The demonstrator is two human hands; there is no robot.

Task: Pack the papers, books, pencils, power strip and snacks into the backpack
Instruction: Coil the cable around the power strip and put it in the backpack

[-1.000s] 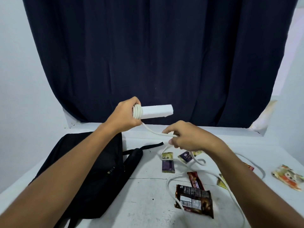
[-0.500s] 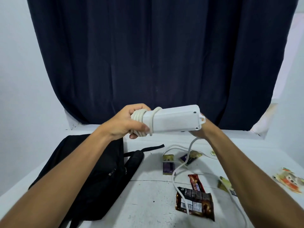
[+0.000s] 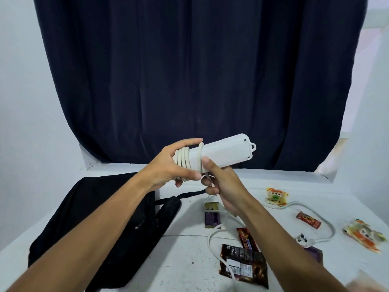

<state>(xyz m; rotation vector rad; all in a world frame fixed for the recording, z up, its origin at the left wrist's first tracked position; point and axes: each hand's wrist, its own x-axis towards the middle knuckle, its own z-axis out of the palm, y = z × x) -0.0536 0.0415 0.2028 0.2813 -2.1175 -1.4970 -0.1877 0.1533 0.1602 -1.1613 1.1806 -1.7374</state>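
Note:
My left hand [image 3: 168, 167] grips the near end of the white power strip [image 3: 225, 151], held up above the table, over several turns of its white cord. My right hand [image 3: 223, 186] holds the cord [image 3: 212, 237] just below the strip, thumb against the newest turn. The loose cord runs down across the table to its plug [image 3: 304, 240] at the right. The black backpack [image 3: 94, 218] lies flat on the left. Snack packets lie scattered: a dark brown bag [image 3: 244, 264], a red-brown bar [image 3: 246, 239], a purple packet [image 3: 212, 219], a small red bar [image 3: 308, 219], and orange-white packets [image 3: 275, 196] [image 3: 364, 234].
The white table [image 3: 185, 268] reaches a white ledge below a dark navy curtain [image 3: 189, 70]. White walls stand on both sides. A backpack strap [image 3: 183, 194] lies toward the table's middle.
My right hand came from behind the strip's far end to its near underside, laying another cord turn. The strip tilted up at its far end. More loose cord was drawn in.

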